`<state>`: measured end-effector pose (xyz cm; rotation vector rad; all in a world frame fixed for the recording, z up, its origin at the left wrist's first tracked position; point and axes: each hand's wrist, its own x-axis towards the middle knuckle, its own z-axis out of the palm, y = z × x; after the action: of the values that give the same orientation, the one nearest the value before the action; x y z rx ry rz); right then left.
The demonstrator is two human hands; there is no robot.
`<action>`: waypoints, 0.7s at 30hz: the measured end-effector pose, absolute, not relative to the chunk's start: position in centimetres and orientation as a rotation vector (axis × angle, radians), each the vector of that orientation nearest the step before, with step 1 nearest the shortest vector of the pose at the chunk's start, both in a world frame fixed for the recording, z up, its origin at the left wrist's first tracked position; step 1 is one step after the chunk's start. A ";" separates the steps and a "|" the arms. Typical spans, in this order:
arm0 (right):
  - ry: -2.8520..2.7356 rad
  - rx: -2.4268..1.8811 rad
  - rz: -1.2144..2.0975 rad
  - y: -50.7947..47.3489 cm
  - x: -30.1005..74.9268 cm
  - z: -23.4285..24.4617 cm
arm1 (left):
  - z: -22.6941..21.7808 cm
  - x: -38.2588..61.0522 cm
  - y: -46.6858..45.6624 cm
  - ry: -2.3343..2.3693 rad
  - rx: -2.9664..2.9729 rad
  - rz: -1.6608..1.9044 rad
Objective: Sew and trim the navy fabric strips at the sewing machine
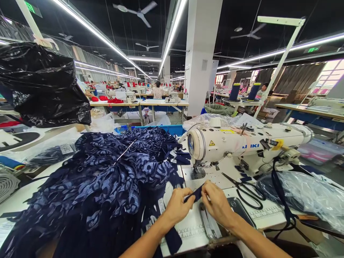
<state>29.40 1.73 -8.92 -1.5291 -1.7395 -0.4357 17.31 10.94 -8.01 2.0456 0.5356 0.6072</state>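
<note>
Between my two hands a short dark navy fabric strip [197,194] is stretched, just in front of the sewing machine [223,143]. My left hand [177,205] pinches its left end, and my right hand [217,201] pinches the right end. The machine's presser foot [199,172] stands a little beyond the strip, apart from it. To the left lies a large heap of navy patterned lace garments [115,175], reaching close to my left hand. Black scissors [245,190] rest on the table right of my right hand, with a dark phone [240,211] partly behind that wrist.
A black plastic bag [43,86] hangs at the left. Clear plastic bags [309,197] lie at the right, beside a dark strap [282,200]. Two navy thread cones [234,92] stand behind the machine. Other worktables and people are farther back.
</note>
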 end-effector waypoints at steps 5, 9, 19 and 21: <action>-1.572 -1.386 0.015 0.9 29.6 -8.1 | -7.9 17.5 11.3 0.467 1.740 0.508; -1.332 -1.182 0.497 0.7 28.8 -7.8 | -7.8 17.4 11.1 0.398 1.868 0.557; -0.814 -0.908 1.130 0.7 23.5 -10.4 | -9.2 17.3 11.2 0.372 2.796 1.107; -1.118 -1.046 1.093 -0.5 22.8 -10.8 | -9.4 17.4 11.7 0.401 2.785 1.120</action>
<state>22.76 -0.50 -10.77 -1.0460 -1.1184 1.0932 17.43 11.65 -9.36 2.7846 0.4009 1.1198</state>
